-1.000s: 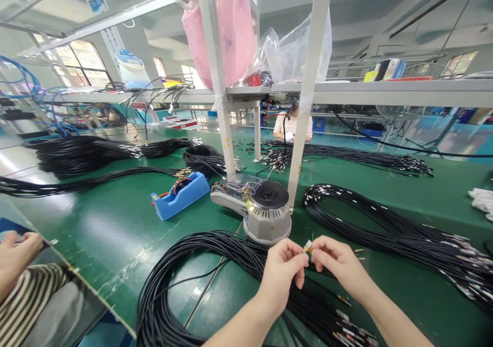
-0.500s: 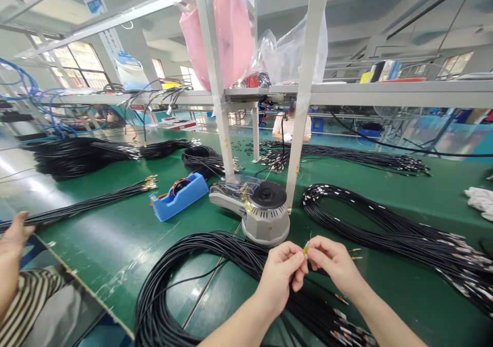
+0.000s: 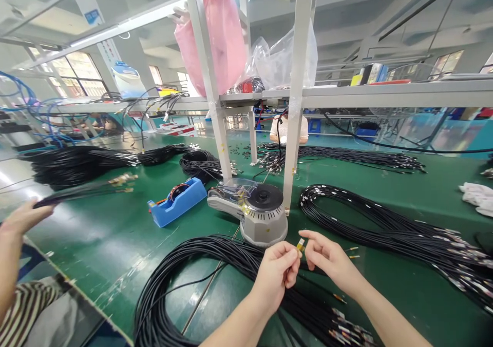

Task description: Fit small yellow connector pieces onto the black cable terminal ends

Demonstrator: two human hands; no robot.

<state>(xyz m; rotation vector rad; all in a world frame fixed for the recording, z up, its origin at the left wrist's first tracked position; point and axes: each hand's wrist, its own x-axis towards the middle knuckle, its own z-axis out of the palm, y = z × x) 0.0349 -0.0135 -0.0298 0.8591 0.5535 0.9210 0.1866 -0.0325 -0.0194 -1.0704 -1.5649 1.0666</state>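
Observation:
My left hand (image 3: 276, 276) pinches the end of a thin black cable, with a small yellow label (image 3: 300, 244) sticking up at its fingertips. My right hand (image 3: 328, 259) is just right of the label, thumb and fingers slightly apart, no longer gripping it. Both hands hover over a big coil of black cables (image 3: 200, 280) on the green table (image 3: 96, 234). A grey automatic tape dispenser (image 3: 256, 211) stands right behind my hands.
A blue tape dispenser (image 3: 177, 201) sits left of the grey one. More black cable bundles (image 3: 389, 224) lie to the right and at the back left. White frame posts (image 3: 292, 111) rise behind. A co-worker's hand (image 3: 23, 216) at the left holds a cable bundle. Another person sits far behind.
My right hand has let go of the label and drawn slightly apart from my left. The co-worker at the left has lifted a cable bundle off the table.

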